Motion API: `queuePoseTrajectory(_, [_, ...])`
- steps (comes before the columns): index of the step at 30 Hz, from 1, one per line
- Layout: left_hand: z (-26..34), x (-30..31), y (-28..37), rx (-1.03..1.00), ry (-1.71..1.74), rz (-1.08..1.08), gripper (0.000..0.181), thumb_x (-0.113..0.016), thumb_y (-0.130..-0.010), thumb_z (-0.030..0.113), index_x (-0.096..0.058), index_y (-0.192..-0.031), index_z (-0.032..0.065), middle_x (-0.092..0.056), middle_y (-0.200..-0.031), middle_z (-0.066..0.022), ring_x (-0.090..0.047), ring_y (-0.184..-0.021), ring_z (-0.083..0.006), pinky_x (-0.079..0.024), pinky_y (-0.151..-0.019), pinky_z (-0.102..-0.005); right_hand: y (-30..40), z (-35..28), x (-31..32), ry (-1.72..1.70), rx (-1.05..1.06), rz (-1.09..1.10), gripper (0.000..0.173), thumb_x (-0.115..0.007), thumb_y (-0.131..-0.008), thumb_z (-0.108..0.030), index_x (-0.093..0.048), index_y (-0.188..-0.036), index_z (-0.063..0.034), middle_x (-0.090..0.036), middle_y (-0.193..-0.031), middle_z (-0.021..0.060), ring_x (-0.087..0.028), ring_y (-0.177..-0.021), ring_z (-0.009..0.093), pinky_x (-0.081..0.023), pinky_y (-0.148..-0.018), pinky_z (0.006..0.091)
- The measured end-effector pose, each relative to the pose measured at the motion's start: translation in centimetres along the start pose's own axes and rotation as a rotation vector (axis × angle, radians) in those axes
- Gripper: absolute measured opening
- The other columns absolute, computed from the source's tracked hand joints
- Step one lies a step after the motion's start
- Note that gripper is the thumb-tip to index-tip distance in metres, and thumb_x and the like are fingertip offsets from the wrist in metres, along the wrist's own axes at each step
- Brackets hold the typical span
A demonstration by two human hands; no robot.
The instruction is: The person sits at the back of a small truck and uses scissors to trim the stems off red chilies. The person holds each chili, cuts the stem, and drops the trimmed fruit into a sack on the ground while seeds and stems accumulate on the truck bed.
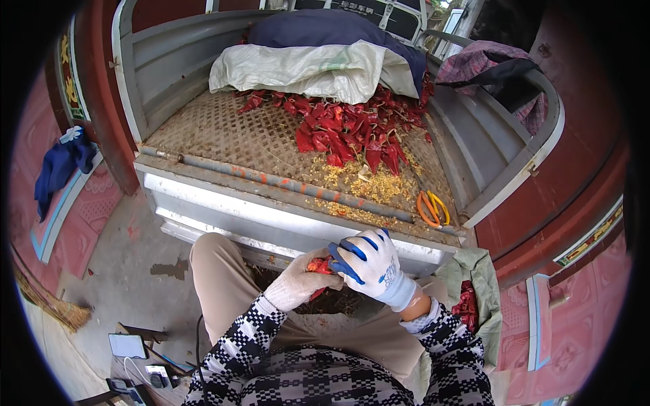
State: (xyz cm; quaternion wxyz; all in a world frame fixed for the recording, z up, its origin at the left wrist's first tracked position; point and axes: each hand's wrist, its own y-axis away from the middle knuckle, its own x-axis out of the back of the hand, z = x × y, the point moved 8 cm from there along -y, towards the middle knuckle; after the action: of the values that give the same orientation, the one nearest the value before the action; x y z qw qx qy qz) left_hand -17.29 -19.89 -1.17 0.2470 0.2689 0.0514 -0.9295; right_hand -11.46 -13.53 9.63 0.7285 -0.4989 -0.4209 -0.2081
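My left hand [304,279], in a plain off-white knit glove, is closed around a red pepper [319,265] above my lap. My right hand [368,264], in a white glove with blue-coated fingers, meets it from the right, its fingertips at the same pepper. The pepper's far side is hidden by both hands. Beyond them, a heap of dried red peppers [345,127] lies on the rusty truck bed, partly under a white woven sack [304,68]. Yellow seeds [378,185] are scattered before the heap. Scissors with orange and yellow handles [429,209] lie at the bed's right edge.
A green-grey sack [487,304] with red peppers stands by my right leg. The metal bed edge [284,203] runs across in front of my knees. At lower left, a phone [127,346] lies on a small table; a straw broom [71,310] is farther left.
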Motion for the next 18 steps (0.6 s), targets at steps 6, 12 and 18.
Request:
queuePoseTrajectory(6, [-1.1,0.4,-0.1,0.036,0.053,-0.013,0.03,-0.066,-0.078,-0.005,-0.057,-0.107,-0.0055,-0.065,-0.092,-0.0122,-0.065,-0.08,-0.0186,-0.054,-0.073,-0.0302,0.8,1.9,-2.0,-0.394,-0.313,0.018,0.022,-0.065,-0.078,-0.017,-0.067,-0.096,-0.005,-0.063,-0.089,0.0118,-0.06,-0.082,0.03,-0.048,-0.074,0.0408])
queuePoseTrajectory(12, [-0.8,0.5,-0.1,0.014,-0.015,0.041,0.024,-0.067,-0.079,0.001,-0.059,-0.101,-0.0049,-0.063,-0.082,-0.008,-0.058,-0.068,-0.0133,-0.049,-0.064,-0.0255,4.8,4.5,-7.8,-1.265,-0.923,0.104,0.024,-0.056,-0.096,-0.018,-0.064,-0.101,0.0032,-0.068,-0.094,0.0104,-0.065,-0.085,0.021,-0.052,-0.076,0.0319])
queuePoseTrajectory(18, [-0.4,0.5,0.0,-0.066,-0.161,0.071,0.025,-0.065,-0.078,-0.001,-0.061,-0.102,-0.004,-0.063,-0.084,-0.0061,-0.057,-0.071,-0.0113,-0.048,-0.064,-0.0238,5.1,3.3,-8.1,-1.425,-1.081,0.221,0.026,-0.054,-0.1,-0.022,-0.062,-0.105,0.0024,-0.068,-0.093,0.008,-0.065,-0.082,0.016,-0.055,-0.071,0.0289])
